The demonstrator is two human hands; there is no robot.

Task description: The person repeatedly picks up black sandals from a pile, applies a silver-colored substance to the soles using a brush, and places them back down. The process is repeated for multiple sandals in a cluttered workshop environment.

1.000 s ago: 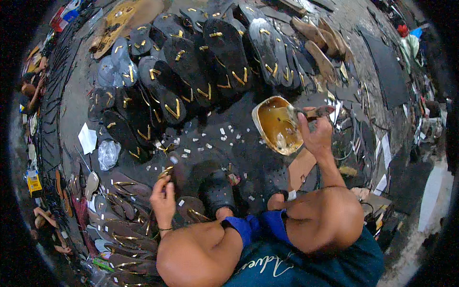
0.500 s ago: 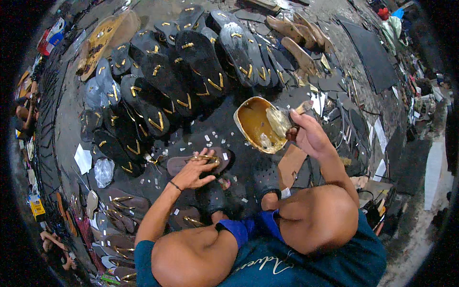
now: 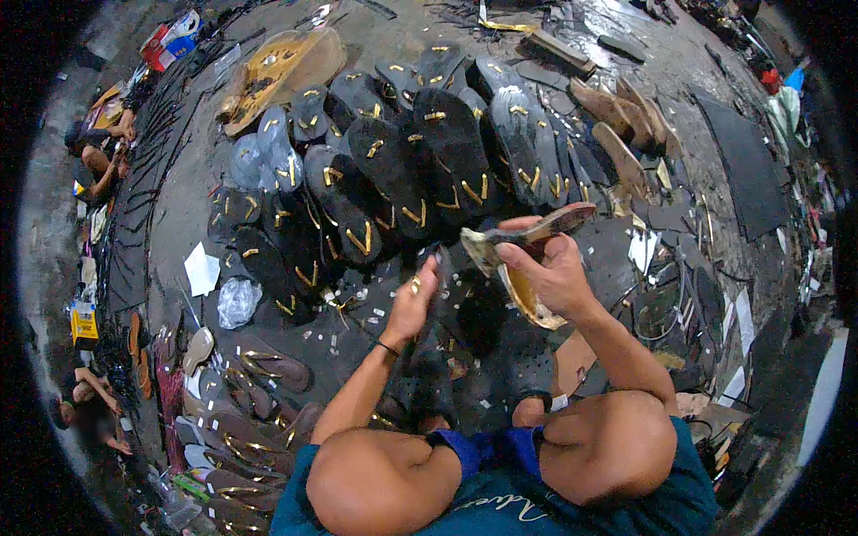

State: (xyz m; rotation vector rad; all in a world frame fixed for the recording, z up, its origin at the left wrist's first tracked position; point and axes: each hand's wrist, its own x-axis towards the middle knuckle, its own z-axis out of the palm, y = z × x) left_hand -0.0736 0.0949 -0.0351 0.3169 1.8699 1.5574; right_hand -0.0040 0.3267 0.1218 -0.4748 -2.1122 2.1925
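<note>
Brown, flat sandal sole (image 3: 536,228) with a tan edge — raised above the floor, tilted, toe end pointing right. Clamped in the right hand (image 3: 554,277), fingers curled over its top. Left hand (image 3: 413,304) just beside its left end, fingers closed on a dark strap piece (image 3: 435,281). Rows of black soles with gold straps (image 3: 393,188) beyond.

The right hand (image 3: 550,277) gripped a sandal sole (image 3: 527,237) with a yellow-brown underside, raised above the floor (image 3: 679,71). The left hand (image 3: 413,304) reached toward it, pinching a small gold piece (image 3: 416,284). Beyond lay a fan of black sandals (image 3: 402,170) with gold straps.
</note>
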